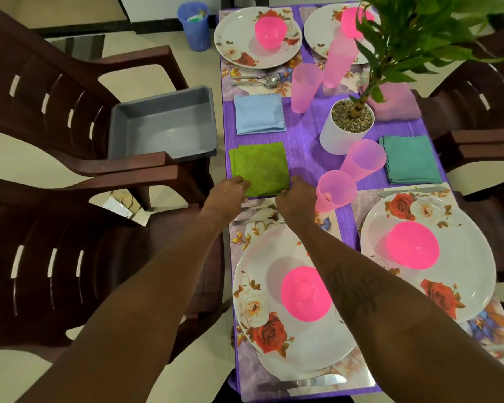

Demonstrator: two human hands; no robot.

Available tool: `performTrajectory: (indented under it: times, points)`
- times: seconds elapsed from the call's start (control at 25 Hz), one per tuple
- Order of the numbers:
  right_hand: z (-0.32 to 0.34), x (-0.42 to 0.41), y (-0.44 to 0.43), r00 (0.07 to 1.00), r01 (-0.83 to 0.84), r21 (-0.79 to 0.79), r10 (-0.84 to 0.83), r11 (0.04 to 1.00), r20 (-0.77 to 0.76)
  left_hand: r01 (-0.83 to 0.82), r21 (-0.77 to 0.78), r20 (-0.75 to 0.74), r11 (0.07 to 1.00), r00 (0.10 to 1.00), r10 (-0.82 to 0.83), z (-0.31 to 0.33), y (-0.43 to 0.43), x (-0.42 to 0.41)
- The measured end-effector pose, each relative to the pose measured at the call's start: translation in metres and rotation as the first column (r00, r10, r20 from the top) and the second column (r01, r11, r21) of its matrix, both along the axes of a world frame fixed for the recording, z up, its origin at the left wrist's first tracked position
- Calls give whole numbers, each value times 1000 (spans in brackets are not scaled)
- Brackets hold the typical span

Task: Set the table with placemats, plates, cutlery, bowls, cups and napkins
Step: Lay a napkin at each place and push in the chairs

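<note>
Both hands pinch the green napkin [259,167] with curled fingers: the left hand [227,194] at its near-left corner, the right hand [296,197] at its near-right corner, so the cloth spreads away beyond the fingertips. Nearly square, with no clear long axis, it lies flat by the table's [303,126] left edge, slightly skewed to it, between the blue napkin [258,113] and the near plate [259,257].

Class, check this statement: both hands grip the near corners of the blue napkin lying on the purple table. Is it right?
Wrong in one respect: the head view shows the left hand and the right hand gripping the near corners of the green napkin. The blue napkin lies untouched beyond it on the purple table.
</note>
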State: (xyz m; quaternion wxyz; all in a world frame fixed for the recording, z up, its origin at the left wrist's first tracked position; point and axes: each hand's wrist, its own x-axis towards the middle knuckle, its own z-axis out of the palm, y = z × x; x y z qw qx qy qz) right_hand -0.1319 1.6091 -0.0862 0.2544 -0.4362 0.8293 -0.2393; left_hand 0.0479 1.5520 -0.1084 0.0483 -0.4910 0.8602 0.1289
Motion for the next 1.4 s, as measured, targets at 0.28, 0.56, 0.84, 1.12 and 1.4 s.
performTrajectory:
  times: [0.28,0.56,0.84,1.12,1.4]
  points:
    - [3,4,12,997,-68,-73,66,995,-30,116,-64,218,991,971,-99,7,2,-8]
    - [11,-4,25,993,-116,-72,116,991,-9,58,-108,162,992,986,-40,14,12,-9]
    - [28,16,61,953,-296,-76,290,952,-90,-24,-73,9,997,1000,25,36,53,-5]
    - [50,39,129,939,-328,-82,316,941,-135,-77,4,-37,997,996,77,67,109,22]
    - [81,55,188,885,-420,-79,389,904,-258,-44,-8,-59,999,997,43,108,173,40]
